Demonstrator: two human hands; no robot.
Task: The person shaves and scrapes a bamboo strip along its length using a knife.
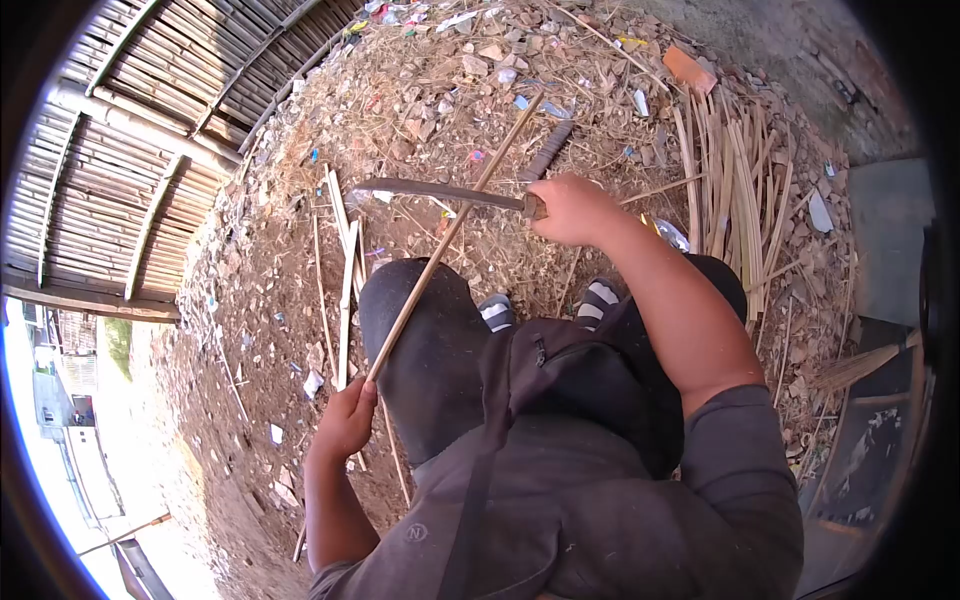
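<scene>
My left hand (pixel 347 420) is closed around the near end of a long, thin bamboo strip (pixel 430 268). The strip slants up and away past my left knee. My right hand (pixel 575 210) grips the handle of a knife (pixel 430 188) with a long, slightly curved blade. Its blade points left and crosses the strip at about mid-length. Just beyond the right hand, a short dark ribbed piece (pixel 548 150) lies on the ground.
Many split bamboo strips (pixel 740 190) are heaped at the right. A few more strips (pixel 349 275) lie by my left knee. An orange brick piece (pixel 689 68) rests above the heap. A bamboo fence (pixel 150 120) stands at the left, and rubble and litter cover the ground.
</scene>
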